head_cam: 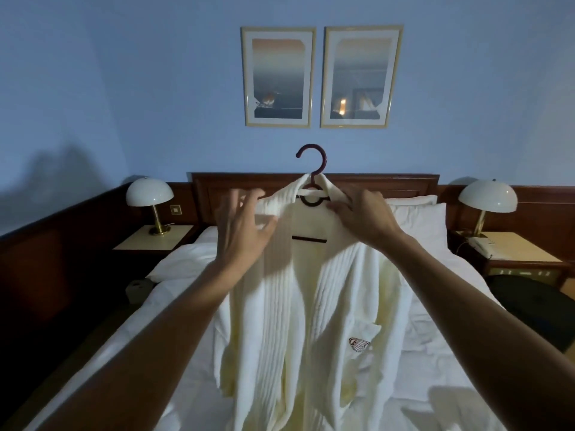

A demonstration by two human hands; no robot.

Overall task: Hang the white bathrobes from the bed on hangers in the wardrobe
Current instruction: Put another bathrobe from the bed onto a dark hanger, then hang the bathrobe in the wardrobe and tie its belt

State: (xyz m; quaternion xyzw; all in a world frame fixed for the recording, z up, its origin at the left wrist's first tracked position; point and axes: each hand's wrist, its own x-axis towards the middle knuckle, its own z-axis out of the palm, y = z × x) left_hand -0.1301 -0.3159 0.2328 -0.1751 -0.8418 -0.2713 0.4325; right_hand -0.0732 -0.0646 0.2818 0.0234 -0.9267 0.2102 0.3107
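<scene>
White bathrobe [311, 306], held up over the bed [186, 265], collar draped on a dark red hanger [312, 157], fronts hanging open, hem running out past the bottom edge. Right hand [361, 216] on the right collar and shoulder, fingers curled down and gripping the cloth, probably with the hanger arm pinched beneath. Left hand [242, 225] at the left collar fold, fingers spread wide and smeared by motion; pinching or merely touching, cannot tell.

For a good hang: seat both shoulders squarely over the hanger arms, smooth the ribbed collar flat on either side of the hook, level the two fronts to prevent a slide off one end, and shift the grip to the hook only after balancing.

Hard to make out: hanger arms buried under cloth, with only hook, neck ring and lower bar showing; sleeves and belt lost in the folds; a second robe among the white sheets, impossible to pick out; wardrobe nowhere in view. Beyond: pillows [417, 213], wooden headboard [373, 181], a dome lamp [149, 191] on each side.
</scene>
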